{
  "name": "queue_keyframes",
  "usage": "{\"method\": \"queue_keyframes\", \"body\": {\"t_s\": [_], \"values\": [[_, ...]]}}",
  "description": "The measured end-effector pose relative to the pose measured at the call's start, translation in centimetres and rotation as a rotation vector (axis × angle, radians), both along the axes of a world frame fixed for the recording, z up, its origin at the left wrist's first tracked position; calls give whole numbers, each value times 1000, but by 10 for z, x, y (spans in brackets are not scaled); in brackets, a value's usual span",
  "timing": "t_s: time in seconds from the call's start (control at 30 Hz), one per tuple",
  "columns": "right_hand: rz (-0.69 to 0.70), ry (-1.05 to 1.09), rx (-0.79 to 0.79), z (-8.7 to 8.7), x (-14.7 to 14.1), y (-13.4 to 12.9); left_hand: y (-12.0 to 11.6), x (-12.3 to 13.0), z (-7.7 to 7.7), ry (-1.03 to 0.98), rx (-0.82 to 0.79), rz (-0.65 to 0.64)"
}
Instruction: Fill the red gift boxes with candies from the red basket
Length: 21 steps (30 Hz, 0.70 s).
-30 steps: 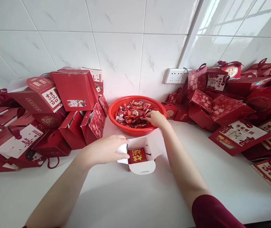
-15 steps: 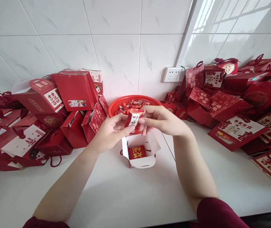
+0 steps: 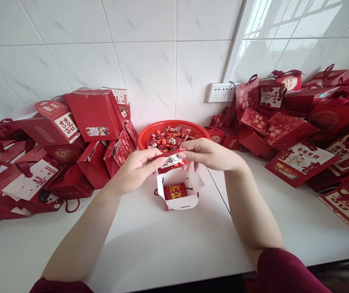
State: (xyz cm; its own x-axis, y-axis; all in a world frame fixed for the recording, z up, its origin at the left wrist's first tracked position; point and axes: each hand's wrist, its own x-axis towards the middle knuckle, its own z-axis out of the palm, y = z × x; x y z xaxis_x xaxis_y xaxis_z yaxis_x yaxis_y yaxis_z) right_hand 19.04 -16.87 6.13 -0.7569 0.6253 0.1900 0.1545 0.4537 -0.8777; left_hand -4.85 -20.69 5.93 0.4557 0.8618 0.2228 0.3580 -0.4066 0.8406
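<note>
And here both hands are on the same prize: the left hand (image 3: 133, 171) pinches one end of a red-and-white wrapped packet (image 3: 172, 161), the right hand (image 3: 212, 154) grips the other, thumbs on top. Right below the fingers gapes the open box (image 3: 185, 203), its white flap folded out toward the wearer, a gold-lettered red packet (image 3: 174, 191) inside! Just beyond the knuckles curves the rim of the red basket (image 3: 141, 136), wrapped sweets heaped within. Room to move? A broad stretch of white tabletop (image 3: 162, 248) between the forearms, down to the near edge. Left of the left hand, red gift boxes (image 3: 90, 116) crowd close; past the right, another pile (image 3: 287, 130).
</note>
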Motion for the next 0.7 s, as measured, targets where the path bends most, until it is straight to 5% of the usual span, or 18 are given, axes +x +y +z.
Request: {"method": "queue_keyframes", "body": {"t_s": [0.27, 0.53, 0.6, 0.7], "values": [[-2, -61, 57, 0, 7, 4, 2, -3, -2, 72, 14, -11], [70, -357, 152, -4, 8, 13, 7, -4, -4, 35, 48, 181], [-45, -472, 211, -6, 7, 15, 7, -5, -5, 104, 79, 193], [-406, -484, 315, -11, 13, 22, 9, -4, -8, 260, 183, 177]]}}
